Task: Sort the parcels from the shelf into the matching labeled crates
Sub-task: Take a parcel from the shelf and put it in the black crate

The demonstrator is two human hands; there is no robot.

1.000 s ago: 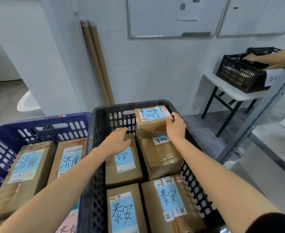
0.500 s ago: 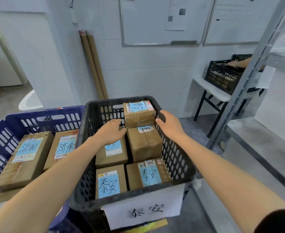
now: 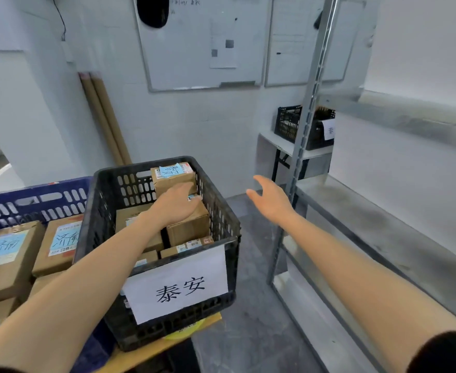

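Observation:
A black crate (image 3: pixel 223 208) with a white label reading 泰安 (image 3: pixel 178 289) stands in front of me, filled with several brown parcels. A small parcel with a blue label (image 3: pixel 171 176) lies on top at the crate's back. My left hand (image 3: pixel 175 204) lies flat with straight fingers over the parcels just in front of it. To the right of the crate, my right hand (image 3: pixel 271 201) hangs in the air, fingers spread, holding nothing. A blue crate (image 3: pixel 33 200) on the left holds more blue-labelled parcels (image 3: pixel 3 254).
A grey metal shelf frame (image 3: pixel 306 125) rises on the right, its low shelf board (image 3: pixel 383 238) bare. Behind it a small white table (image 3: pixel 283 142) carries another black crate (image 3: pixel 288 123). Two cardboard tubes (image 3: pixel 106 122) lean on the white wall under whiteboards.
My right hand has let go of the top parcel and swung right, out of the crate toward the shelf. My view has pulled back and turned right; the other person's arms are gone.

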